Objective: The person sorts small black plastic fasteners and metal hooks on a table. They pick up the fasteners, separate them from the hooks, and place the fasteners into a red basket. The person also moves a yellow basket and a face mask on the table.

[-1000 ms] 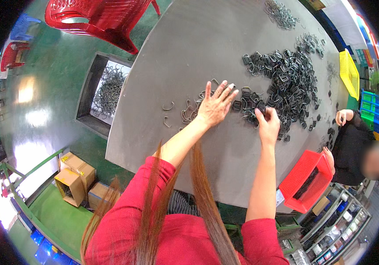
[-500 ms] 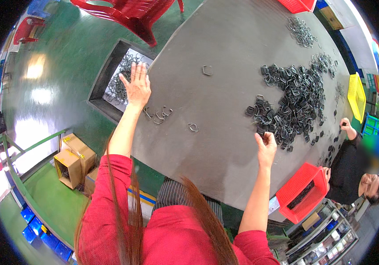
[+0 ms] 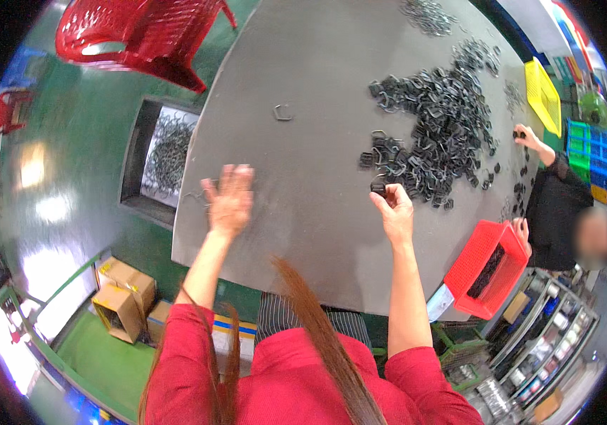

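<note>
My left hand [image 3: 230,202] lies flat with fingers spread on the grey table [image 3: 303,177] near its left edge. Bent wire pieces [image 3: 196,195] poke out beside its thumb; whatever else is under the palm is hidden. Between thumb and fingertips, my right hand [image 3: 397,211] pinches a small black buckle [image 3: 378,187], partly covered by the fingers. Just beyond it spreads a big heap of black buckles [image 3: 438,127] with wire loops. One lone wire loop [image 3: 283,112] rests toward the far left of the table.
Below the table's left edge stands a dark box [image 3: 137,159] of wire pieces. A red basket [image 3: 477,283] is at the right, a yellow tray [image 3: 544,95] farther back. Across there, a co-worker [image 3: 558,205] handles black pieces. A red chair [image 3: 147,35] stands far left.
My left hand has moved from over the box onto the table, covering the wire pieces there. The right hand still pinches the black buckle. The whole view has shifted.
</note>
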### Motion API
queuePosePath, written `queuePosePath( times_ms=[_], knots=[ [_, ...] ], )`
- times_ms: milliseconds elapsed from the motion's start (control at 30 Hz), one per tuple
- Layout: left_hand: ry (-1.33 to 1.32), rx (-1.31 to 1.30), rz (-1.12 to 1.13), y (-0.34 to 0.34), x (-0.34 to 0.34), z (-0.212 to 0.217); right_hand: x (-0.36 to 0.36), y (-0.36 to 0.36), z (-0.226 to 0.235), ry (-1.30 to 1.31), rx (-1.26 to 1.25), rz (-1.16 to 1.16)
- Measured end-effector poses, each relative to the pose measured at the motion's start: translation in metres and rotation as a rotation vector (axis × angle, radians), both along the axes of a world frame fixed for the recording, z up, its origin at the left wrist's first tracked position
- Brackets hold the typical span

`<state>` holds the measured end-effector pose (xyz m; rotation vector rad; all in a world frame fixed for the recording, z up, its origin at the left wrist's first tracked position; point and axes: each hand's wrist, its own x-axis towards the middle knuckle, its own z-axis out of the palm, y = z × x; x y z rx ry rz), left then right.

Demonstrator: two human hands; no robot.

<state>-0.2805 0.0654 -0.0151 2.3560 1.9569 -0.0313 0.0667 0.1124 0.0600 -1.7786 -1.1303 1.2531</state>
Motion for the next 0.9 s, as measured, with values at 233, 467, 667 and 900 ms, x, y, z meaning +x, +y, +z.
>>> queuePosePath(
  times_ms=[233,467,667,900],
  knots=[
    [0.087,0.396,0.296,0.055,-0.076,-0.005,0.062,-0.031,0.0,0.757,-0.127,-0.448],
    [-0.447,0.19,-0.193,0.151,0.178,-0.007,0.163,-0.026,-0.043,-0.092,0.049,-0.859],
    [-0.716,0.15,-0.245,0.125,0.334,-0.01,0.162,0.022,-0.085,-0.641,0.421,-0.481],
    [-1.416,-0.184,0.084,0.052,0.406,0.006,0.114,-0.013,-0.076,0.461,0.343,-0.821]
  ],
)
